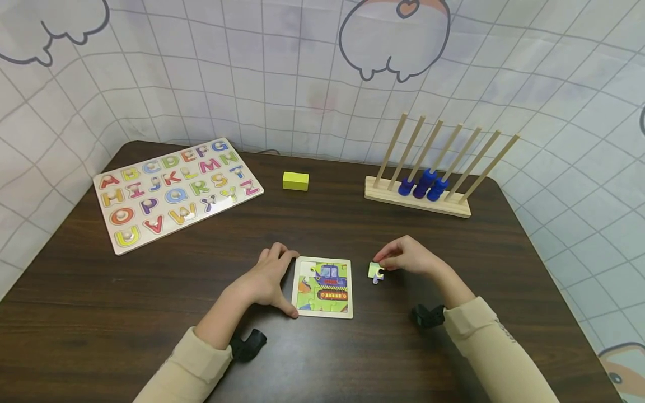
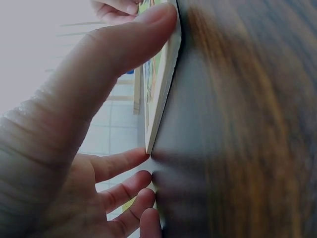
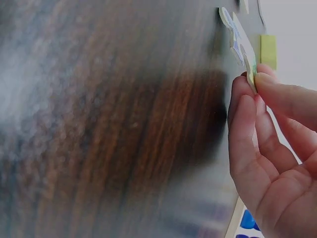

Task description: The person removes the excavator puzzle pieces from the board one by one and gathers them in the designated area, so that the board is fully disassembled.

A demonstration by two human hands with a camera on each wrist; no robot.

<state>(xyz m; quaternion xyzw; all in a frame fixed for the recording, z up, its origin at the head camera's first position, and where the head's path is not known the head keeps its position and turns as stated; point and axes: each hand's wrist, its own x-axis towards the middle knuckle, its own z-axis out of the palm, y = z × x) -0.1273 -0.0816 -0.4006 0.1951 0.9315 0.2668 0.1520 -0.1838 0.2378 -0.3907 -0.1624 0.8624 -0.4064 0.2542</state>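
Note:
A small square jigsaw puzzle point(image 1: 323, 287) in a pale wooden frame shows a blue and red digger on green. Bare pale backing shows at its upper left corner. My left hand point(image 1: 264, 279) spans the puzzle's left side and holds it, thumb at the near corner and forefinger at the far corner. In the left wrist view the thumb point(image 2: 124, 42) lies over the frame's edge. To the right of the puzzle, my right hand point(image 1: 410, 256) pinches a light green jigsaw piece point(image 1: 374, 271) between thumb and fingers. The right wrist view shows that piece point(image 3: 241, 43) tilted, held by one edge.
An alphabet puzzle board point(image 1: 166, 186) lies at the back left. A yellow block point(image 1: 295, 181) sits at the back middle. At the back right stands a wooden peg rack point(image 1: 418, 202) with blue beads on some pegs. A tile-patterned cloth point(image 1: 312, 73) hangs behind the dark table point(image 1: 322, 229).

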